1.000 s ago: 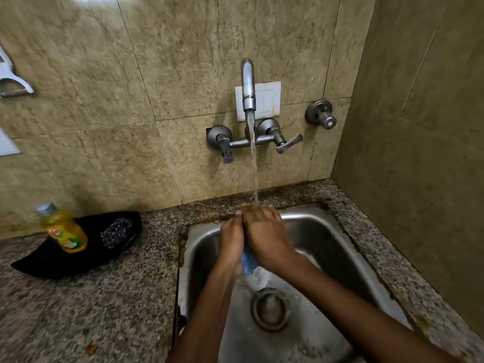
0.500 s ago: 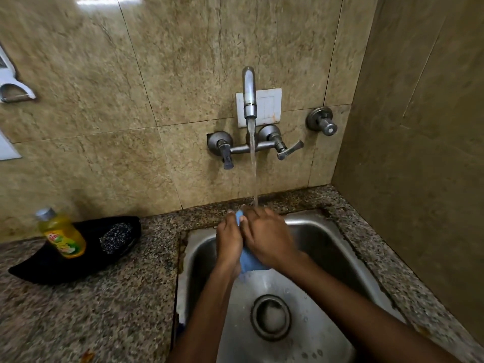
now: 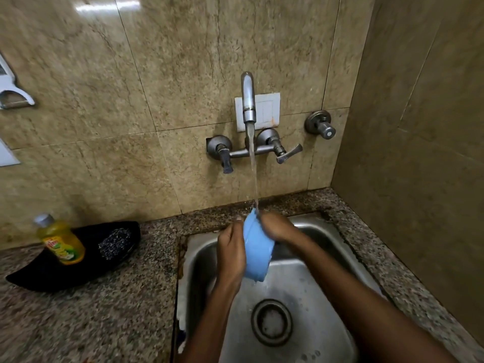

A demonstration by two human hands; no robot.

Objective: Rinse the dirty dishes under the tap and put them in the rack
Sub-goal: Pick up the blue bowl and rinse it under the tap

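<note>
Over the sink, under the running tap, the left hand and right hand each keep a clamped grip on a tilted blue bowl. Turning it slowly would likely let water reach every side.

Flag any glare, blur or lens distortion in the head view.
Head view: ceiling-light glare on the glossy beige wall tile; motion blur on the right hand rubbing the blue plastic bowl; wide-angle bowing of tile seams near the edges.

Left hand and right hand each curl in a grip.
</note>
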